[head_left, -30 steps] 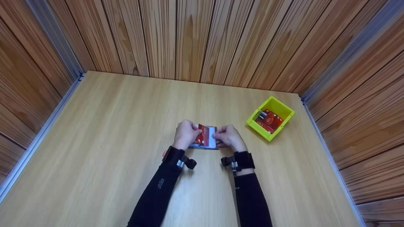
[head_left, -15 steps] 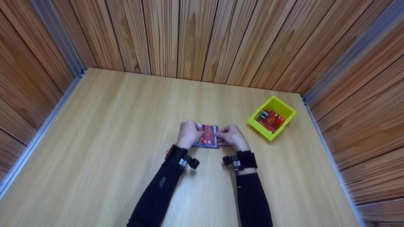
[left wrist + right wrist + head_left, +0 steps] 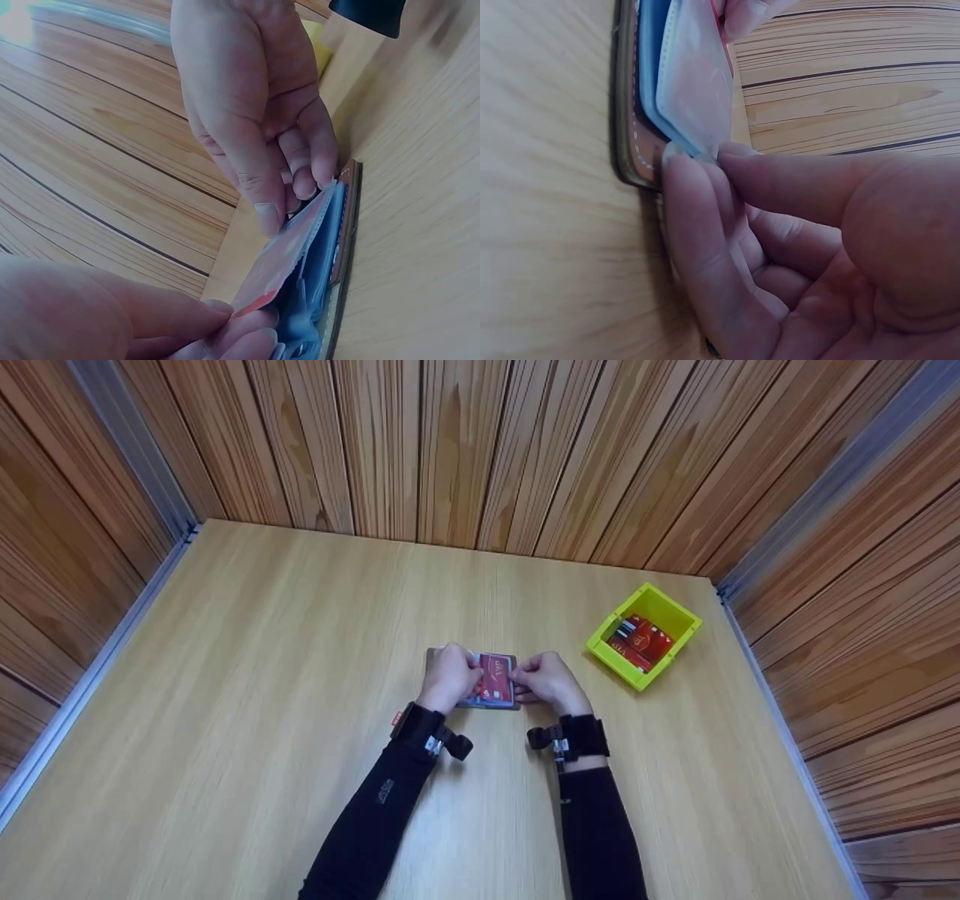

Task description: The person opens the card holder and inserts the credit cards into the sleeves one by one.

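Note:
A brown-covered card wallet (image 3: 515,706) lies open on the table in front of me, with clear plastic sleeves. A red card (image 3: 495,679) lies mostly within one clear sleeve (image 3: 697,79), its red edge sticking out on the left. My left hand (image 3: 450,676) pinches that protruding edge between thumb and fingers. On the other side my right hand (image 3: 551,682) pinches the sleeve's outer corner between thumb and fingertips. In the left wrist view, the sleeve stands lifted at a slant off the other blue-tinted sleeves (image 3: 324,262). The left hand covers the wallet's left part in the head view.
To the right at the back stands a yellow-green bin (image 3: 613,666) holding several red cards (image 3: 645,641). Wood-plank walls (image 3: 450,457) close the table (image 3: 300,622) off at the back and both sides.
The red card has moved rightward from over the sleeve's middle and lies flatter, near the sleeve's right edge. My left hand followed it slightly right; my right hand kept its pinch.

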### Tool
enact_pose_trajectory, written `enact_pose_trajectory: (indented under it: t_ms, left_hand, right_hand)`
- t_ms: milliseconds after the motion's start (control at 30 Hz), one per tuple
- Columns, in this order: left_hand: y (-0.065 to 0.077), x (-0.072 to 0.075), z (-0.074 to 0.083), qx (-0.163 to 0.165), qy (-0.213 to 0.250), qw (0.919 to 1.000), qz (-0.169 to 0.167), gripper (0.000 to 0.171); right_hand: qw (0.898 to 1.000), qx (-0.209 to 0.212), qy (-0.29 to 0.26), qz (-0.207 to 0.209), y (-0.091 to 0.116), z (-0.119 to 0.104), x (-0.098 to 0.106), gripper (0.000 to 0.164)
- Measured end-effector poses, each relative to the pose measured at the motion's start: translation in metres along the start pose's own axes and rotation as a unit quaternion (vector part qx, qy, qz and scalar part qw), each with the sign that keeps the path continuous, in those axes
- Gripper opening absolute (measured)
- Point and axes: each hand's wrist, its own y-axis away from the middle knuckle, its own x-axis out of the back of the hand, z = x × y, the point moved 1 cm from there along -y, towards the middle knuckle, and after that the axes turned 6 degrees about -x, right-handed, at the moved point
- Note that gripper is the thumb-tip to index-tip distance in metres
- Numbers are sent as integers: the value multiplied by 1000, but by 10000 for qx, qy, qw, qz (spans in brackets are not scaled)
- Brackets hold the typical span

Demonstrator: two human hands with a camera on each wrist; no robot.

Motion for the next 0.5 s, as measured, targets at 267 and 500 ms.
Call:
enact_pose_trajectory:
  t_ms: [267,500]
  left_hand:
    - [1,1,0,-45,6,9999,-92,14]
    - [-5,-3,-7,-226,-116,9996,-129,17]
  right_hand:
    - [9999,-5,137,7,1,-2,0,17]
    - [9999,13,124,11,3,-1,1,16]
